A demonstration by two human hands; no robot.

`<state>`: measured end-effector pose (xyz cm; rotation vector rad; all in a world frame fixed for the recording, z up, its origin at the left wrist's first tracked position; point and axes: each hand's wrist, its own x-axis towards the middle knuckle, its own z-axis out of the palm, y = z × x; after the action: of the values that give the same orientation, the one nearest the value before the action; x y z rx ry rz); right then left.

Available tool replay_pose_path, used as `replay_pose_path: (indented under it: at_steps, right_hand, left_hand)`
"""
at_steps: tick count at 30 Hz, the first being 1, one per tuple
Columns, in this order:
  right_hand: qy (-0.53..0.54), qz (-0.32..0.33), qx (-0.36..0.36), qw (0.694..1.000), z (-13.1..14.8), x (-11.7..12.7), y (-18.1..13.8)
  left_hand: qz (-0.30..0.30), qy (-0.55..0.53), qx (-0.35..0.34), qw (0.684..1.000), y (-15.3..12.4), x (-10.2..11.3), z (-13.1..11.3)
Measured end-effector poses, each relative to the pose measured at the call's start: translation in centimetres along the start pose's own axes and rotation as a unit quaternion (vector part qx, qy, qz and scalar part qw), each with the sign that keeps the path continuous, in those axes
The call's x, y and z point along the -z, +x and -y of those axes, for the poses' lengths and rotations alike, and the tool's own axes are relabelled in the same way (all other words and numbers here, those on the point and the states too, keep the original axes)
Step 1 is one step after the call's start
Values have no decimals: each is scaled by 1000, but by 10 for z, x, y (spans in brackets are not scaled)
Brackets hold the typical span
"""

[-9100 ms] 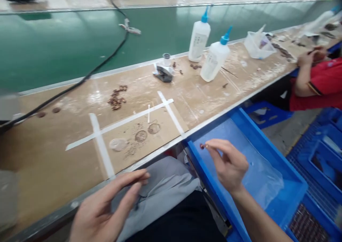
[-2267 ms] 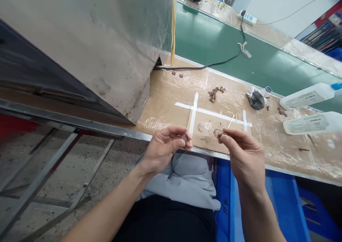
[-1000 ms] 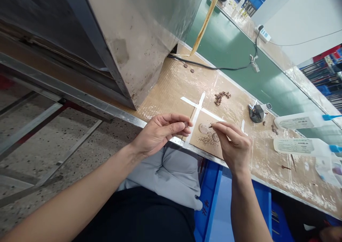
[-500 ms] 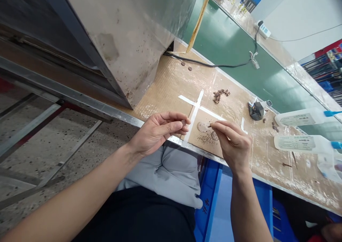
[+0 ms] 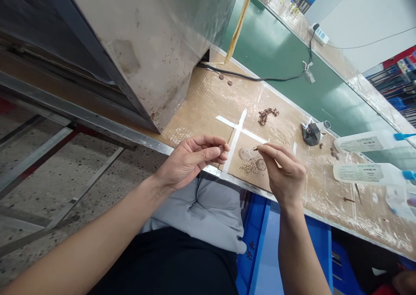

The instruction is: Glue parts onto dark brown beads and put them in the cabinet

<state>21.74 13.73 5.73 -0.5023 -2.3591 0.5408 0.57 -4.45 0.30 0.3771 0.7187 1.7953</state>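
My left hand is closed in a pinch around a small round brown disc, just over the bench edge. Opposite it, my right hand pinches a small dark brown piece at the fingertips; its exact kind is too small to make out. Between and below the hands, a clear round dish sits on a cardboard sheet. Close by the right hand stands a second small round container. Tiny dark grains are scattered beside both.
A pile of copper-brown pieces lies beyond the white tape. Two brown discs rest near a black cable. A large metal housing stands at left, plastic bottles at right. Blue bins sit below the bench.
Both hands keep their pinches and have hardly moved. The view has shifted very slightly, and slightly more of the second small container shows beside the right hand.
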Motion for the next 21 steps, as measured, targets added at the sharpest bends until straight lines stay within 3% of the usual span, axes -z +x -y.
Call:
replay_pose_path:
  at_steps: [6, 17, 21]
  right_hand:
    - [-1, 15, 8, 1000, -2, -4, 0]
    - [56, -155, -88, 982, 46, -1, -7]
    - [118, -174, -135, 968, 69, -10, -11]
  left_hand:
    - [0, 4, -4, 1000, -1, 0, 0]
    - [14, -54, 35, 998, 5, -11, 5]
    - [9, -67, 47, 997, 7, -14, 11]
